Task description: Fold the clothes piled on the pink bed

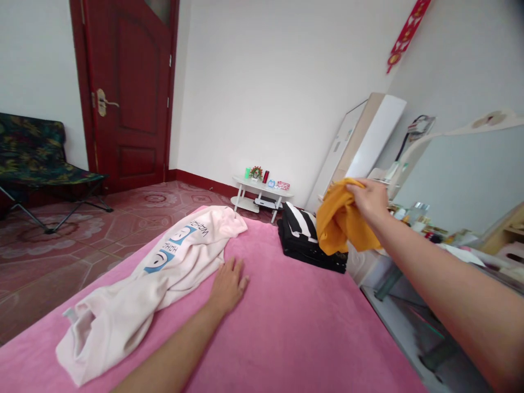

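While the pale sweatshirt [164, 281] lies rumpled along the bed [266, 327], probably soft and easiest to lift by its shoulders, the left hand [229, 286] rests palm down beside it, fingers apart; by the dark folded stack [295, 252] hangs a yellow cloth [332, 219], light and floppy I'd guess, best held by an edge, its top clamped in the right hand [370, 199], arm outstretched

Bright, diffuse room light; soft shading models the folds of the pale shirt [164, 278]. The floor [143, 204] shows dull sheen. Wide-angle distortion tilts the door [126, 98] and cabinet [370, 139]; bottles [419, 210] appear blurred; the upper right corner darkens.
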`<action>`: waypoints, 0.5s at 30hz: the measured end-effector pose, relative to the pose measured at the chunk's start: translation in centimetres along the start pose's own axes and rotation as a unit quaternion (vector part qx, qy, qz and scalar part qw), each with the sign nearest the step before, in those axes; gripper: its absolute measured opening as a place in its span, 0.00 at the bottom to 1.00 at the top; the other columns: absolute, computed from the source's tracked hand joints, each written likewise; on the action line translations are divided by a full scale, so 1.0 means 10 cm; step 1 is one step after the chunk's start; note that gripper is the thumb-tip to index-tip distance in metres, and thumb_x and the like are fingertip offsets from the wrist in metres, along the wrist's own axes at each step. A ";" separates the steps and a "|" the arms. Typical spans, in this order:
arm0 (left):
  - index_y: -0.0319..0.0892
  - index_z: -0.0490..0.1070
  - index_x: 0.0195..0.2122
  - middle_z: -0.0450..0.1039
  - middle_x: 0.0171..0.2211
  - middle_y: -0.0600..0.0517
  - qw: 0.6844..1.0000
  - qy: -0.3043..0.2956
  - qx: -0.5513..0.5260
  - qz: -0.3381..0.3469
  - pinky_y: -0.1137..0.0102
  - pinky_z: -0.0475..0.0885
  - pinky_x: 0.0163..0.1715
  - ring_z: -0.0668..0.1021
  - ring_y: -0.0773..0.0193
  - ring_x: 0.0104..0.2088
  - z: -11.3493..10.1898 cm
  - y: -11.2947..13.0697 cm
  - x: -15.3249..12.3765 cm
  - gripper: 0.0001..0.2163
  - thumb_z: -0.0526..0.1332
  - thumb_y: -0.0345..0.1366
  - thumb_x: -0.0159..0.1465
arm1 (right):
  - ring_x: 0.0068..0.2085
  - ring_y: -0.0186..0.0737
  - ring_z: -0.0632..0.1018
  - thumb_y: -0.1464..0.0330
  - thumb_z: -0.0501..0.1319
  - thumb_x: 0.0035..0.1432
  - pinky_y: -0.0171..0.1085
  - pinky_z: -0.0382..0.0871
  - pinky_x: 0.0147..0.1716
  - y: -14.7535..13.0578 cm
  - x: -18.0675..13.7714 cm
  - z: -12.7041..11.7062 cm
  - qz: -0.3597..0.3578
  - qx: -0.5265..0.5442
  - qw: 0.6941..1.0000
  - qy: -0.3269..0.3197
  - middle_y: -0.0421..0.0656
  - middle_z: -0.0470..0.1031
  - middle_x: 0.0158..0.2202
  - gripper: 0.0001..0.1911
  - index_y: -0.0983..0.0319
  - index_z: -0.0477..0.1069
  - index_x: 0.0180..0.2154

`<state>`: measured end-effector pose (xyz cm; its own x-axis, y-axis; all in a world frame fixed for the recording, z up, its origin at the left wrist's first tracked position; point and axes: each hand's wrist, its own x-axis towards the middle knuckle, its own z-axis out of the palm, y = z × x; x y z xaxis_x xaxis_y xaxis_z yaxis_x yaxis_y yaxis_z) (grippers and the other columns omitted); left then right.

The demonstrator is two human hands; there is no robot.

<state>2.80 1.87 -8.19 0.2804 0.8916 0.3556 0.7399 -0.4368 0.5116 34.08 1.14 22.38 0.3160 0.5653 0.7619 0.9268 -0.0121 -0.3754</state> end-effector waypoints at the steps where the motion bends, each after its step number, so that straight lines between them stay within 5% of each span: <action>1: 0.38 0.57 0.61 0.55 0.63 0.40 0.999 0.021 -0.050 -0.005 0.57 0.53 0.61 0.59 0.54 0.63 -0.02 -0.02 0.01 0.25 0.48 0.45 0.66 | 0.43 0.41 0.73 0.63 0.55 0.59 0.41 0.65 0.44 -0.27 -0.04 -0.01 -0.071 0.059 0.996 -0.007 0.49 0.76 0.42 0.20 0.68 0.74 0.46; 4: 0.38 0.56 0.60 0.59 0.60 0.41 0.967 0.091 -0.232 -0.051 0.59 0.61 0.58 0.63 0.56 0.60 -0.24 -0.07 0.01 0.24 0.46 0.46 0.67 | 0.39 0.38 0.76 0.65 0.58 0.56 0.39 0.67 0.42 -1.04 -0.38 -0.13 -0.177 0.198 0.953 -0.148 0.43 0.77 0.38 0.17 0.67 0.75 0.43; 8: 0.40 0.56 0.59 0.65 0.56 0.42 0.891 0.136 -0.420 -0.101 0.60 0.72 0.47 0.73 0.57 0.52 -0.86 -0.19 -0.06 0.25 0.44 0.50 0.67 | 0.34 0.33 0.77 0.63 0.65 0.50 0.35 0.71 0.37 -1.56 -0.99 -0.47 -0.228 0.269 0.835 -0.423 0.38 0.76 0.35 0.23 0.63 0.72 0.49; 11: 0.42 0.63 0.54 0.65 0.56 0.44 0.892 0.164 -0.412 -0.087 0.60 0.73 0.44 0.74 0.55 0.50 -1.39 -0.31 -0.18 0.24 0.48 0.53 0.64 | 0.35 0.33 0.76 0.64 0.63 0.52 0.34 0.71 0.37 -1.38 -1.27 -0.52 -0.204 0.300 0.795 -0.486 0.39 0.76 0.40 0.25 0.60 0.69 0.53; 15: 0.45 0.71 0.45 0.72 0.48 0.49 0.952 0.097 -0.286 -0.043 0.59 0.69 0.49 0.73 0.53 0.50 -1.81 -0.37 -0.49 0.19 0.55 0.51 0.61 | 0.37 0.39 0.76 0.67 0.61 0.50 0.38 0.72 0.38 -0.57 -1.61 -0.18 -0.115 0.215 0.846 -0.474 0.44 0.77 0.43 0.22 0.60 0.73 0.49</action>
<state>-12.38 -3.02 2.38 0.0742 0.9125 0.4022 0.2864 -0.4058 0.8679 24.12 -9.38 13.25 -0.3565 0.9219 0.1516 0.7183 0.3742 -0.5865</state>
